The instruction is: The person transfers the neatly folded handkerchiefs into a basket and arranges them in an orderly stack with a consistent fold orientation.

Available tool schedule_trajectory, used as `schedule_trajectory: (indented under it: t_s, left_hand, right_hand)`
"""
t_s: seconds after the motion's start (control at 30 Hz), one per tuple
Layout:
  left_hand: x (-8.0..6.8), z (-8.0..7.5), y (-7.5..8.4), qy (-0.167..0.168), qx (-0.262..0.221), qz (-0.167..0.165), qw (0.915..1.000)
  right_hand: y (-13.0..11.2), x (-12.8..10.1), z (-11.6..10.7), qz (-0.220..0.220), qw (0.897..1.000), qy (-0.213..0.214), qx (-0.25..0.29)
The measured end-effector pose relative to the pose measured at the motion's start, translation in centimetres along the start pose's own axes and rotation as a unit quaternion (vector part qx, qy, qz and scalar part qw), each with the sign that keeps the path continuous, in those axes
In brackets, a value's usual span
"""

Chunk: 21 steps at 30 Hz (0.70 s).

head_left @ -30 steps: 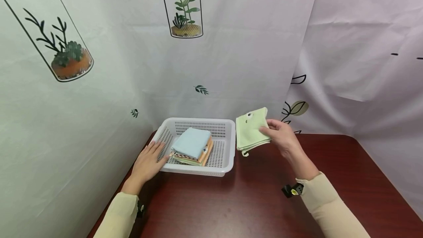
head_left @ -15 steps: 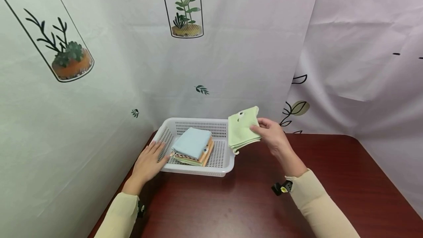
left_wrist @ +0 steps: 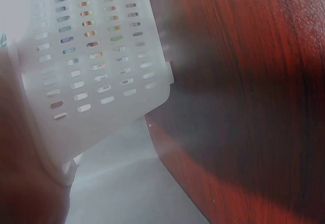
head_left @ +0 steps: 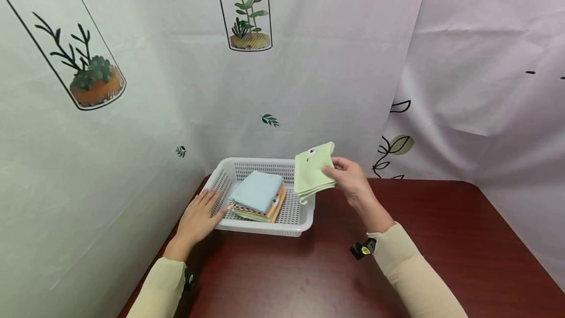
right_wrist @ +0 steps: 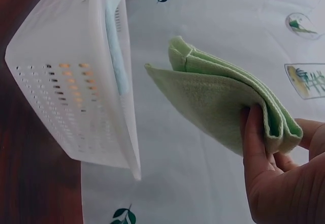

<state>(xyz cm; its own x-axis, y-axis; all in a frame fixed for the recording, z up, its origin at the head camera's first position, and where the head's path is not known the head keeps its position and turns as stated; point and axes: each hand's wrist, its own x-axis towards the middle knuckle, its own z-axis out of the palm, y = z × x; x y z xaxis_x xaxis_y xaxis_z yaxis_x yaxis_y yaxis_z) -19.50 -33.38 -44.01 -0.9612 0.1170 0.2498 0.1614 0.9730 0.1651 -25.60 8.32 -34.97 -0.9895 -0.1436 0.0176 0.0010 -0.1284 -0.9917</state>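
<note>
The left hand [head_left: 198, 220] lies flat with straight fingers on the near left side of the white basket [head_left: 296, 221]. Folded cloths [head_left: 258, 195] sit inside (blue on top). The right hand [head_left: 350, 180] pinches a folded green cloth [head_left: 311, 171], held up over the basket's right edge.

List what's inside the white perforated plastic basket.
The white perforated plastic basket holds a stack of folded cloths: light blue on top, with orange, patterned and green edges showing beneath. How many cloths are in the stack, and the basket floor under it, are hidden.
</note>
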Motion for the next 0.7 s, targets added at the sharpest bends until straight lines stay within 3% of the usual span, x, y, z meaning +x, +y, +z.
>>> schedule_trajectory:
  t_s: [0.7]
  left_hand:
    - [0.0,0.1,0.0,0.001,0.002,-0.002,1.0000]
  right_hand:
    - [1.0,1.7,3.6,0.010,0.999,0.021,0.039]
